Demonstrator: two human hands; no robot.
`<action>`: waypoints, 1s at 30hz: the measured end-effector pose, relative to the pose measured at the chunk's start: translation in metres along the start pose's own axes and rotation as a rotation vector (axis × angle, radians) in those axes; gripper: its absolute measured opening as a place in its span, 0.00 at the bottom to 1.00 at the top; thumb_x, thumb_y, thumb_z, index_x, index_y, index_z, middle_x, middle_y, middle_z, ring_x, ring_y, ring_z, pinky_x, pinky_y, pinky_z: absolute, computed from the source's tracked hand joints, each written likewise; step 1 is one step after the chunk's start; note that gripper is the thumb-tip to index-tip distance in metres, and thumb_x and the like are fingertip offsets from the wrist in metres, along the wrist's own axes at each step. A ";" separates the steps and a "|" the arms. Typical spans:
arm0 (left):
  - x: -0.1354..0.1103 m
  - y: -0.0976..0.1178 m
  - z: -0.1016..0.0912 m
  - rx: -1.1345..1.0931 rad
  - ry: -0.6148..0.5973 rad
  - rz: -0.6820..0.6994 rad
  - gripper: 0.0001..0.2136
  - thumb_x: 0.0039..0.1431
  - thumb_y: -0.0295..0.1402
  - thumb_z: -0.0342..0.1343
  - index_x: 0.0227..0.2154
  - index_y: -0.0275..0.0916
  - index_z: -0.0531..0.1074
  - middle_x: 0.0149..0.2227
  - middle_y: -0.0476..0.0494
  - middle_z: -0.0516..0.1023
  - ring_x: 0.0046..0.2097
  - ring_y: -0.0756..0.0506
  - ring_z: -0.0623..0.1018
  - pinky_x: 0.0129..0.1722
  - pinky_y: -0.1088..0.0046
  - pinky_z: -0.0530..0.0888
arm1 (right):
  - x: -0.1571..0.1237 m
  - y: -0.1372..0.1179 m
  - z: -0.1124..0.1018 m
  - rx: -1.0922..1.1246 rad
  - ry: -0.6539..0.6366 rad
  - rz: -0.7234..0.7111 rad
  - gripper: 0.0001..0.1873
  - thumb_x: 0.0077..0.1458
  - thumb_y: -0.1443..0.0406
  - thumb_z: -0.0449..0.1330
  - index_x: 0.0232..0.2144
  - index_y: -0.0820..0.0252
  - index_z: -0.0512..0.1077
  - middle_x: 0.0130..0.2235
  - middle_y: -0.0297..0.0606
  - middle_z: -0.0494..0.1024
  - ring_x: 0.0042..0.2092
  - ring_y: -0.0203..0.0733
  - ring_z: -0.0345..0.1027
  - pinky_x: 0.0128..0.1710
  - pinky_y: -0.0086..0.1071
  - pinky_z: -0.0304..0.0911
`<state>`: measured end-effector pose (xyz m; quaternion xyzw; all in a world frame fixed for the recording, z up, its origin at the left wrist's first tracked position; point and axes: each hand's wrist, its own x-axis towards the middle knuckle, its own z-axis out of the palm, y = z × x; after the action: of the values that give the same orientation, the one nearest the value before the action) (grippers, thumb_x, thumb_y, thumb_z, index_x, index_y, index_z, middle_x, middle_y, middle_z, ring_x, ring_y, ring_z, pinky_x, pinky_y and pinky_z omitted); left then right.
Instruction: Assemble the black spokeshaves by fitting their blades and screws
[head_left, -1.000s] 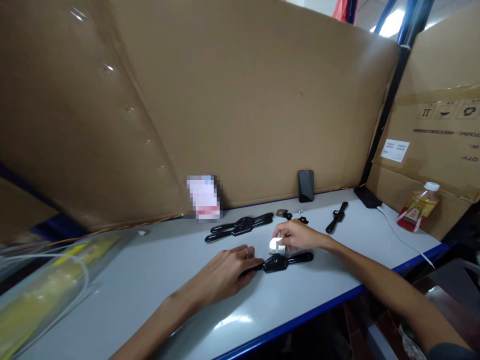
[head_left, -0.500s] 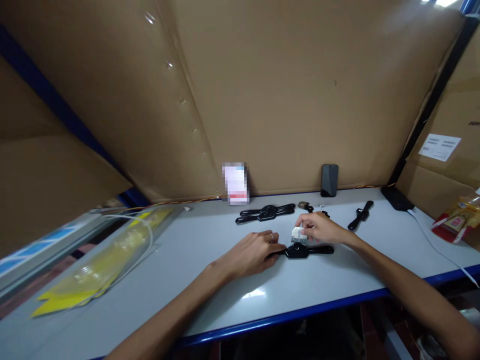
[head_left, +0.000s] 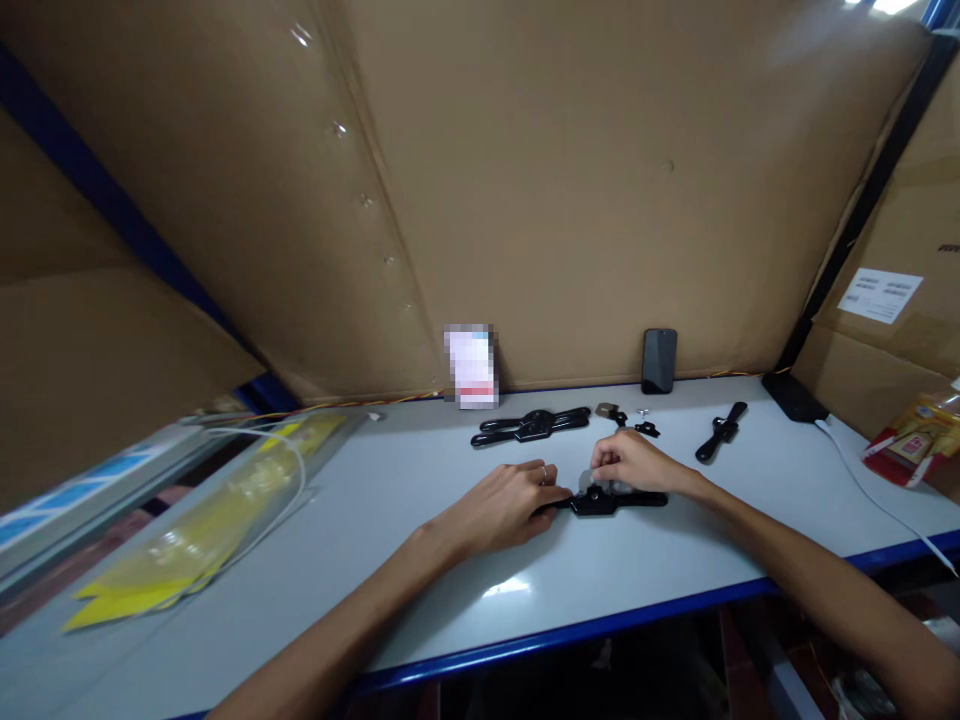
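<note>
A black two-handled tool (head_left: 609, 500) lies on the pale grey table (head_left: 420, 560). My left hand (head_left: 502, 508) rests on its left handle with the fingers curled over it. My right hand (head_left: 634, 463) is closed over the tool's middle, pressing a small whitish piece (head_left: 600, 485) down onto it; the piece is mostly hidden by the fingers. A second black tool of the same shape (head_left: 531, 426) lies further back.
Small black and metal parts (head_left: 628, 418) and a black strap-like piece (head_left: 721, 431) lie behind my right hand. A phone (head_left: 658, 360) leans on the cardboard wall. A yellow plastic-wrapped bundle (head_left: 202, 530) lies left; a white cable (head_left: 870, 480) and a bottle (head_left: 919, 425) lie right.
My right hand has lowered the whitish piece onto the tool's middle and closed over it. My left hand stays on the handle. Since a second ago the camera has turned left and up.
</note>
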<state>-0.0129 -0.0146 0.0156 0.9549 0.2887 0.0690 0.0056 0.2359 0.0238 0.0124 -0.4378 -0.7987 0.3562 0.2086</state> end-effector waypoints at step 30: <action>0.002 0.000 0.003 0.022 0.014 -0.019 0.17 0.62 0.25 0.51 0.49 0.42 0.79 0.37 0.42 0.77 0.38 0.43 0.77 0.33 0.68 0.70 | 0.000 0.005 -0.007 0.059 -0.181 0.078 0.11 0.46 0.74 0.59 0.31 0.65 0.81 0.21 0.30 0.72 0.25 0.33 0.64 0.26 0.25 0.58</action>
<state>-0.0112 -0.0132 0.0131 0.9516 0.2986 0.0725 -0.0064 0.2433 0.0280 0.0136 -0.4281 -0.7859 0.4255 0.1345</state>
